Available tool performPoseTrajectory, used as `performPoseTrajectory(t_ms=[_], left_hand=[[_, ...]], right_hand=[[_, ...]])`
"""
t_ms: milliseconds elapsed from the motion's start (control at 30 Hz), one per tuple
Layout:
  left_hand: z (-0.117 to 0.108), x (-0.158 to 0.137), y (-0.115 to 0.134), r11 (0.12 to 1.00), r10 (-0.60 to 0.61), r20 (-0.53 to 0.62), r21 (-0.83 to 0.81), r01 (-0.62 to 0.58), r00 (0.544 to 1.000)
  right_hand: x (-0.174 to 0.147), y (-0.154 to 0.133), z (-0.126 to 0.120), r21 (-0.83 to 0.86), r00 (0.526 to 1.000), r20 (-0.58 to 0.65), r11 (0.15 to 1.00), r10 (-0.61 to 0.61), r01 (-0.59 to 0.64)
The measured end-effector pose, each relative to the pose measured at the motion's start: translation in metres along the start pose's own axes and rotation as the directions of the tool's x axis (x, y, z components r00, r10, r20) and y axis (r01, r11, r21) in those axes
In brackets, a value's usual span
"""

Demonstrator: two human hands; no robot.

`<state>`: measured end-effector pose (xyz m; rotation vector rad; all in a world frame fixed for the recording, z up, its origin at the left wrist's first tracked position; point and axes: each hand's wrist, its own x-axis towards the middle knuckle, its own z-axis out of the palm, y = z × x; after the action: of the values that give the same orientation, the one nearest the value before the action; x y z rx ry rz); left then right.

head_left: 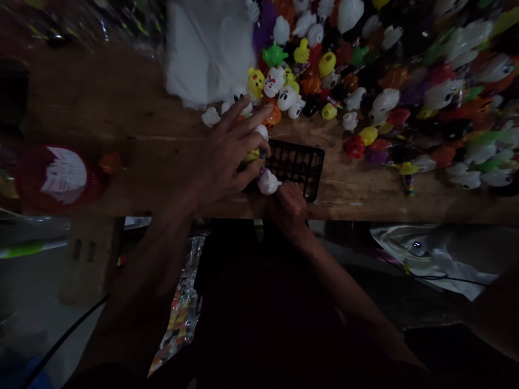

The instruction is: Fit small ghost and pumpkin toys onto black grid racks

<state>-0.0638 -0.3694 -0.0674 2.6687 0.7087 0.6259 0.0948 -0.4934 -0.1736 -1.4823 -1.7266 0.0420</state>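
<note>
My left hand (227, 148) reaches over a black grid tray (314, 172) at the table's front edge. Its thumb and index finger close round a small yellow toy figure (251, 156), partly hidden by the fingers. The other fingers stretch out toward the toy pile. A white toy figure (267, 182) with a purple bit at its top sits just below the left thumb. Right beside it, my right hand (291, 204) is closed at the tray's near side, its fingertips hidden. Whether it grips the white figure or the tray, I cannot tell.
A large heap of colourful plastic toy figures (377, 102) spreads over the back and right of the wooden table (101, 108). White plastic bags (208, 54) lie at the back. A red tub with a label (60, 178) and an orange toy (110, 162) stand at left.
</note>
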Motion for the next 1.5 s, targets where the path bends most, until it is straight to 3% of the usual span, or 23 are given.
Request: performPoseTrajectory(t_ms=[267,467,600,733,833,933,1067,1167,1300,1433,1500], left_hand=[[-0.001,0.007,-0.008,0.998,-0.05,0.051,-0.043,0.052,0.997],[0.002,0.007,-0.008,1.0,0.02,0.006,0.022,-0.02,1.0],[0.0,0.008,-0.009,0.999,0.036,0.069,0.016,-0.037,0.997],[-0.011,0.016,-0.008,0.995,-0.027,0.142,-0.089,0.04,0.99],[-0.028,0.021,-0.008,0.932,-0.118,0.172,-0.32,0.169,0.978],[-0.041,0.016,-0.013,0.805,-0.246,0.06,-0.543,0.238,0.967],[-0.041,-0.006,-0.016,0.729,-0.345,-0.247,-0.678,0.093,0.905],[-0.04,-0.019,-0.005,0.761,-0.37,-0.296,-0.641,0.105,0.881],[-0.044,-0.027,0.015,0.846,-0.328,-0.223,-0.503,0.18,0.918],[-0.029,-0.046,0.017,0.887,-0.356,-0.395,-0.429,0.172,0.847],[-0.021,-0.057,0.014,0.889,-0.369,-0.426,-0.42,0.181,0.826]], right_hand=[[-0.001,-0.002,0.001,0.078,0.998,-0.04,0.996,0.044,-0.041],[-0.004,-0.001,0.007,0.022,0.994,-0.003,0.994,0.109,-0.109],[-0.003,0.002,0.007,0.048,0.995,0.045,0.995,0.087,-0.089],[-0.004,0.006,0.005,0.055,0.991,0.084,0.993,0.103,-0.108],[-0.005,0.008,0.005,0.061,0.992,0.066,0.992,0.106,-0.11],[-0.005,0.009,0.006,0.066,0.994,0.056,0.993,0.094,-0.098],[-0.006,0.01,0.006,0.028,0.995,0.04,0.995,0.093,-0.094],[-0.007,0.01,0.006,-0.033,0.993,-0.02,0.993,0.114,-0.115],[-0.006,0.01,0.009,-0.019,0.99,-0.095,0.994,0.105,-0.107],[-0.005,0.01,0.009,0.054,0.986,-0.006,0.984,0.169,-0.168],[-0.005,0.009,0.008,0.053,0.983,0.011,0.981,0.185,-0.185]])
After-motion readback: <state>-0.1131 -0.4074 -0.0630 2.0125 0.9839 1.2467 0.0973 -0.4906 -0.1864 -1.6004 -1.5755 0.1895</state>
